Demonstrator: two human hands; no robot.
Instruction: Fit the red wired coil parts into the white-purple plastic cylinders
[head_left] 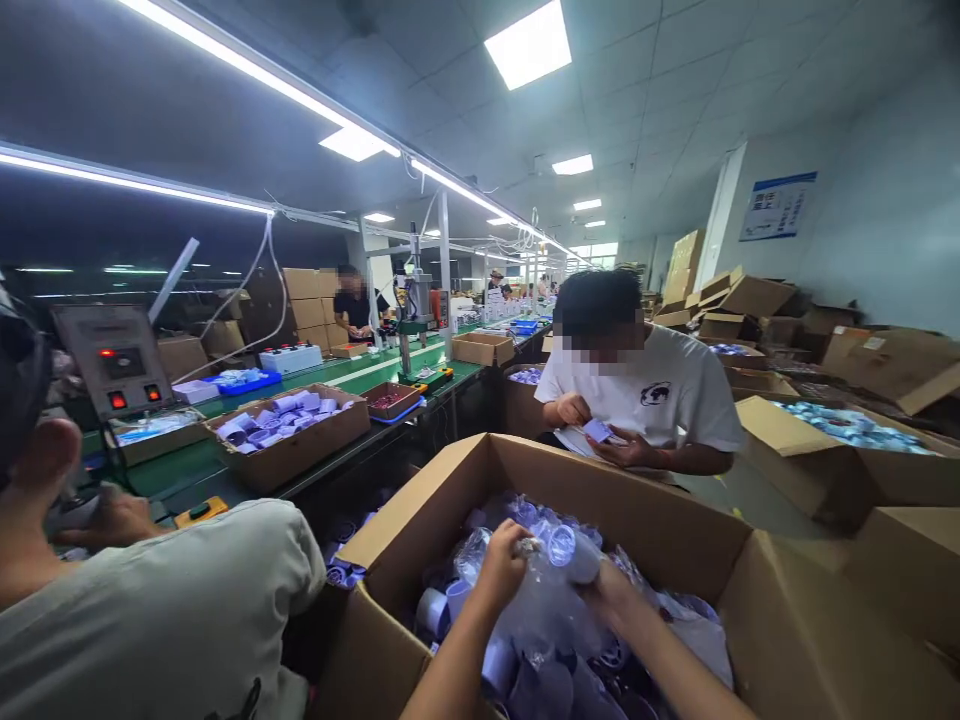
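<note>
Both of my hands are over a large cardboard box (622, 490) filled with pale lavender plastic parts, many in clear bags. My left hand (504, 562) is closed, its fingers pinching a crumpled clear plastic bag (536, 595). In my right hand (611, 592) is a lavender cylindrical plastic part (576, 556), its round end tilted toward my left hand. The right fingers are partly hidden behind the part and the bag. Beneath my hands lie more cylindrical parts (433, 610) and wrinkled clear film.
Across the box, a co-worker in a white shirt (694, 385) handles a small lavender piece. Another person in a grey shirt (187, 610) sits close on my left. A green bench (345, 375) bears a carton of lavender parts (255, 465). Open cartons (817, 470) stand at right.
</note>
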